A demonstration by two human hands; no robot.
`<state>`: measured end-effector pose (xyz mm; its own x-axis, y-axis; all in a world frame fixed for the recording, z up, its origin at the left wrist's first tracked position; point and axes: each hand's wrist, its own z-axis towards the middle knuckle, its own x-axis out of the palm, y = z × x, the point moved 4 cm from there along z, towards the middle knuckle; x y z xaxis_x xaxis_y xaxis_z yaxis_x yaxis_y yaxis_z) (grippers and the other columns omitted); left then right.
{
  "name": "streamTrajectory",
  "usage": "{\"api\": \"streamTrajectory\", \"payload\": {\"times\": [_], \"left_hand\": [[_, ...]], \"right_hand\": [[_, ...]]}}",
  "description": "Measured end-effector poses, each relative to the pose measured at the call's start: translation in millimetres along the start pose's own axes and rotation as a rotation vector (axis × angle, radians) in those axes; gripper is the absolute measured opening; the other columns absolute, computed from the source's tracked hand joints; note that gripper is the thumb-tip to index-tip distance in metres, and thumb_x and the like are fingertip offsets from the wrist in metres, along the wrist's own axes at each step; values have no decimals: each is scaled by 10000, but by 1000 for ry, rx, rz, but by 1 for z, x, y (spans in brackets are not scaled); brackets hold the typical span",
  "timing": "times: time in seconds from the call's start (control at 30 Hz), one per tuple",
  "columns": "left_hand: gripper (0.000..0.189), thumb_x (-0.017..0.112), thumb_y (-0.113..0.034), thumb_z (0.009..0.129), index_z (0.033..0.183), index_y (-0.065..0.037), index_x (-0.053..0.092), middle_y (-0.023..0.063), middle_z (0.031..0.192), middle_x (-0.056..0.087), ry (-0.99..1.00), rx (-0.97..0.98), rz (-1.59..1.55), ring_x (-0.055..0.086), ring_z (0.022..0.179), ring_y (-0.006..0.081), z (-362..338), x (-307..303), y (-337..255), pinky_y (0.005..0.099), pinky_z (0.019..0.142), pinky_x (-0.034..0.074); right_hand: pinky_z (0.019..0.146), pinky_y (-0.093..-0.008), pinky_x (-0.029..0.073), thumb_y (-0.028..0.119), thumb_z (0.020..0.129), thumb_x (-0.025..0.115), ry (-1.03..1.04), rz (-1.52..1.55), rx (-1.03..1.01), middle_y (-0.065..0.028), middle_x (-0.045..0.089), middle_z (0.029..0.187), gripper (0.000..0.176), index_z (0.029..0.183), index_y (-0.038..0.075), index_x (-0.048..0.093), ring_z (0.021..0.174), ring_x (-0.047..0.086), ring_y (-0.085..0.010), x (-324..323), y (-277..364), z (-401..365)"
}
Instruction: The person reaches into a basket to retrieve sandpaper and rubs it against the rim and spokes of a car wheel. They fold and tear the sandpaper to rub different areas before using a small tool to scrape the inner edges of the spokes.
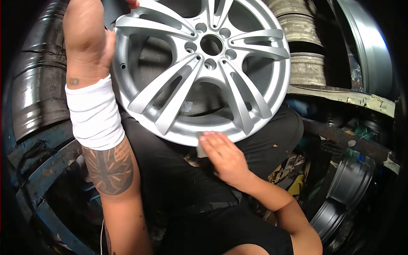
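Note:
A silver alloy wheel [174, 80] with paired spokes and a round centre hole rests face up across the lap. My left hand [87, 34] is at its upper left edge; one fingertip shows over the rim, and the top of the frame cuts off most of the fingers. White wrapping [95, 112] covers the left forearm. At the near edge of the wheel, my right hand [225, 155] presses a small grey piece of sandpaper [201, 149] against the rim lip. The hand covers most of that piece, its fingers held close together.
Stacked metal wheel barrels [40, 85] stand at the left, with more barrels [301, 68] behind at the right. A blue metal frame [46, 144] runs along the left side. Other silver wheels [350, 180] lie low at the right, below a ledge [344, 97].

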<state>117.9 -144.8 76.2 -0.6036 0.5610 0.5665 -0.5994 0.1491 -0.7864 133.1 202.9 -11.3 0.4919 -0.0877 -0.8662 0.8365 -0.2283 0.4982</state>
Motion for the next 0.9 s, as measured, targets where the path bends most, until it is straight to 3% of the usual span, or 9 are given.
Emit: {"api": "streamTrajectory", "payload": {"times": [0.1, 0.2, 0.3, 0.4, 0.5, 0.67, 0.77, 0.8, 0.9], "left_hand": [[259, 577, -352, 1080, 1036, -112, 665, 3, 814, 631, 2, 45, 12, 613, 624, 149, 1, 0, 6, 273, 553, 511], [267, 573, -347, 1087, 1037, -100, 661, 19, 812, 624, 0, 33, 21, 606, 612, 161, -4, -1, -1, 283, 554, 510], [281, 567, -351, 1092, 1044, -90, 659, 31, 812, 618, -47, -45, -49, 605, 615, 169, 3, -9, 2, 285, 560, 508], [290, 556, -351, 1098, 1068, -81, 656, 30, 828, 619, 43, 64, 26, 608, 637, 159, 0, 2, 2, 268, 579, 506], [294, 549, -347, 1103, 1089, -72, 654, 30, 845, 623, 69, 74, 64, 608, 656, 153, -2, -1, 2, 257, 595, 505], [303, 546, -342, 1106, 1096, -62, 663, 34, 852, 634, 47, 18, 40, 606, 683, 144, -1, 2, 2, 257, 614, 508], [304, 556, -337, 1101, 1081, -57, 672, 36, 856, 643, 41, 41, 61, 606, 704, 139, -2, 0, 4, 262, 629, 508], [302, 558, -335, 1100, 1078, -57, 673, 37, 855, 644, 62, 29, 61, 606, 704, 139, -7, 6, -2, 262, 630, 508], [294, 557, -328, 1099, 1073, -59, 674, 37, 853, 645, 42, -3, 76, 605, 699, 140, -8, 14, -8, 262, 633, 506]], "right_hand": [[1116, -469, 494, -5, 772, 679, -85, -76, -101, -236, 675, 1318, 613, 1372, -93, 587, 1233, 669, -363, 23, 14, 33], [1103, -444, 507, 20, 835, 645, 65, -129, -42, -243, 686, 1303, 520, 1341, -94, 601, 1191, 693, -349, -1, 18, 29], [1031, -405, 537, 58, 865, 624, 135, -92, -39, -229, 744, 1183, 415, 1246, -106, 637, 1119, 731, -321, -18, 15, 38], [916, -405, 581, 48, 859, 614, 124, 65, -105, -209, 757, 1044, 308, 1142, -70, 648, 978, 755, -327, -15, 6, 57], [724, -429, 614, 48, 849, 626, 416, -59, 43, -195, 750, 942, 202, 1035, -31, 637, 831, 754, -349, -28, 3, 63], [652, -476, 593, 62, 820, 670, 144, 14, -151, -195, 729, 789, 220, 1017, -32, 652, 757, 743, -375, -20, 3, 71], [640, -498, 574, 60, 805, 682, 525, -34, 6, -200, 702, 718, 285, 1069, -46, 660, 724, 727, -400, -29, -4, 77], [632, -507, 559, 49, 797, 687, 390, 57, -65, -211, 691, 708, 346, 1131, -40, 668, 707, 717, -418, -21, -5, 78], [650, -503, 564, 34, 791, 692, 404, 54, -72, -200, 696, 713, 388, 1175, -18, 675, 720, 722, -412, -27, -10, 73]]}}
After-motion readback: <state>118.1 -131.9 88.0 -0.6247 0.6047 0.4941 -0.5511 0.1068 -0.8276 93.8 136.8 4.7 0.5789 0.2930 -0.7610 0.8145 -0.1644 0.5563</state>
